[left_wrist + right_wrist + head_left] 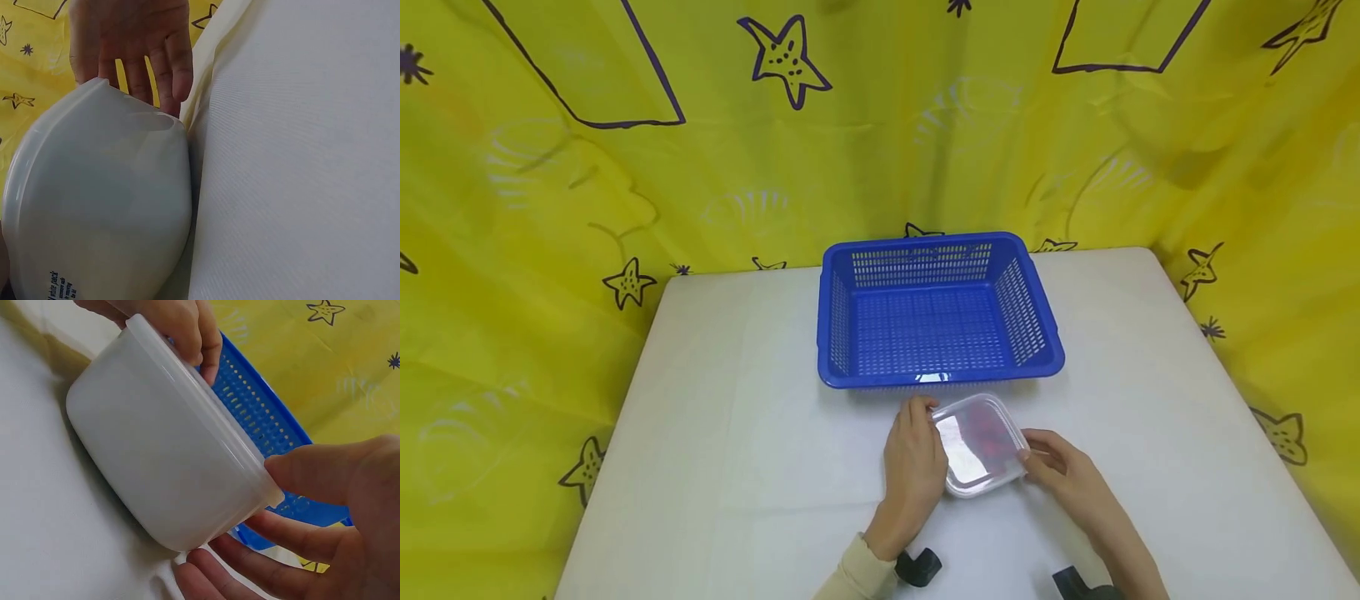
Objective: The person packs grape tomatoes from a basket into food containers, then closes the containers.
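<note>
A white plastic food container (979,446) with a clear lid sits on the table in front of the basket, with something red showing through the lid. My left hand (914,454) holds its left side, and in the right wrist view the left fingers (187,337) curl over the lid's edge. At the right corner my right hand (1067,477) grips the container (150,437), thumb on the lid's rim and fingers below. The left wrist view shows the container's side (106,194) with small dark print, and the right hand (134,44) behind it.
A blue plastic basket (942,380) with slotted walls stands just beyond the container, nothing visible inside it. White cloth covers the table (760,417). A yellow curtain (880,150) with starfish drawings hangs at the back and both sides.
</note>
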A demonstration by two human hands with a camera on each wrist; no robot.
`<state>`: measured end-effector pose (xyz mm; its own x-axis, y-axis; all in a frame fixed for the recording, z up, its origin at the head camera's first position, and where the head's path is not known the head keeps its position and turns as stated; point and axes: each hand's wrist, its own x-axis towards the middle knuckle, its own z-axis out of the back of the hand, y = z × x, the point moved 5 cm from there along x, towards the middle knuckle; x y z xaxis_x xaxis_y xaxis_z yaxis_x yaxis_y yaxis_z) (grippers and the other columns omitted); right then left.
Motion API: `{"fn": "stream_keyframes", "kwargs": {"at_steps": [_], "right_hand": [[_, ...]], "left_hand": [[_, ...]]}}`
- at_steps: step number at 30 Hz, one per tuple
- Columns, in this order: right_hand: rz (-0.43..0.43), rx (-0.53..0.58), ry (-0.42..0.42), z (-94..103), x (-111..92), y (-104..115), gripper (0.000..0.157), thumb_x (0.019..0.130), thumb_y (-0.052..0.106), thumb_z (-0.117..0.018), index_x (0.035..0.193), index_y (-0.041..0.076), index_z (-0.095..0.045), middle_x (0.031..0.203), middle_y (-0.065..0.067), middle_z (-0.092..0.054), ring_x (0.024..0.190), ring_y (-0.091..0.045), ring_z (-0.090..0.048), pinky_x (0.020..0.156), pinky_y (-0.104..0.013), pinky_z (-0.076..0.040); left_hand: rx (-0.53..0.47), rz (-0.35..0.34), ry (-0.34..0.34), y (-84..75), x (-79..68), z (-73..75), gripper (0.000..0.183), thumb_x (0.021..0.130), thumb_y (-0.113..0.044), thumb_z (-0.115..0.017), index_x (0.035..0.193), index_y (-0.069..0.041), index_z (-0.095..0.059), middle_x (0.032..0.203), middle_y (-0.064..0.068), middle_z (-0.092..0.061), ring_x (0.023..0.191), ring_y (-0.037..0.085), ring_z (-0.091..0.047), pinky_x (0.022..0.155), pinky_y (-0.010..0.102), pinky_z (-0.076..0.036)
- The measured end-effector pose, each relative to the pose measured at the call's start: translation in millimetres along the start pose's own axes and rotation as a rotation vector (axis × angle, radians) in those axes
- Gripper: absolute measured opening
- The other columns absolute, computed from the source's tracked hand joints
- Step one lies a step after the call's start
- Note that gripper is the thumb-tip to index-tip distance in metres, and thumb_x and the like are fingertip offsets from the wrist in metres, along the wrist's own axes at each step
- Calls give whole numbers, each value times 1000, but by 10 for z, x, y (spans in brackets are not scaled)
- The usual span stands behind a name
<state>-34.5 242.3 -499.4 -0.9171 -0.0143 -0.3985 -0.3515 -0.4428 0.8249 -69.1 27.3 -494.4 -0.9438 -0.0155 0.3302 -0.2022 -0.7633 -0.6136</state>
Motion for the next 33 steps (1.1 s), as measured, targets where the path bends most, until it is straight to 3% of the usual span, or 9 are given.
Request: {"fn": "stream_keyframes", "kwargs": {"at_steps": [6, 12, 14, 18, 21, 25, 33], "right_hand": [[47, 38, -22, -27, -16, 34, 49, 104, 34, -64, 144, 5, -57, 146, -21, -61, 123, -22, -69, 88, -16, -57], [117, 6, -50, -12, 102, 99, 43, 107, 33, -60, 141, 8, -61, 141, -17, -66, 111, 8, -62, 90, -14, -53], [125, -18, -60, -9, 159, 126, 40, 108, 33, -58, 140, 9, -62, 140, -15, -67, 114, 5, -61, 91, -13, -51], [142, -42, -68, -10, 266, 176, 39, 109, 33, -55, 140, 11, -64, 141, -13, -67, 125, -13, -63, 92, -13, -50], [180, -51, -63, -18, 346, 212, 39, 109, 33, -55, 139, 9, -64, 141, -14, -67, 130, -22, -63, 95, -11, -47], [230, -63, -40, -53, 441, 270, 37, 109, 31, -55, 136, 7, -66, 138, -14, -68, 128, -24, -61, 97, -12, -46], [245, -49, -5, -83, 518, 346, 36, 109, 28, -57, 134, 6, -67, 136, -14, -69, 134, -34, -58, 101, -19, -47]], "left_hand": [[7, -37, 43, 0, -60, 35, 33, 94, 5, -53, 123, -9, -59, 112, 6, -70, 100, 23, -69, 86, 36, -58], [-70, -7, 102, 46, -120, 121, 37, 92, 3, -52, 126, -8, -61, 113, 5, -69, 102, 20, -67, 89, 35, -58], [-123, 36, 137, 69, -141, 156, 38, 91, 1, -51, 127, -9, -61, 112, 4, -69, 100, 17, -66, 87, 33, -57], [-222, 129, 240, 112, -180, 209, 44, 89, -2, -55, 132, -10, -61, 111, 2, -67, 97, 13, -61, 85, 29, -54], [-281, 172, 296, 151, -174, 210, 42, 93, -6, -57, 134, -10, -60, 113, 1, -65, 100, 12, -59, 87, 29, -52], [-370, 210, 311, 227, -120, 162, 34, 102, -14, -56, 136, -9, -60, 117, 4, -65, 105, 16, -61, 88, 28, -53], [-461, 272, 311, 323, -46, 60, 35, 104, -20, -55, 137, -8, -60, 121, 6, -63, 104, 15, -60, 85, 24, -52]]}}
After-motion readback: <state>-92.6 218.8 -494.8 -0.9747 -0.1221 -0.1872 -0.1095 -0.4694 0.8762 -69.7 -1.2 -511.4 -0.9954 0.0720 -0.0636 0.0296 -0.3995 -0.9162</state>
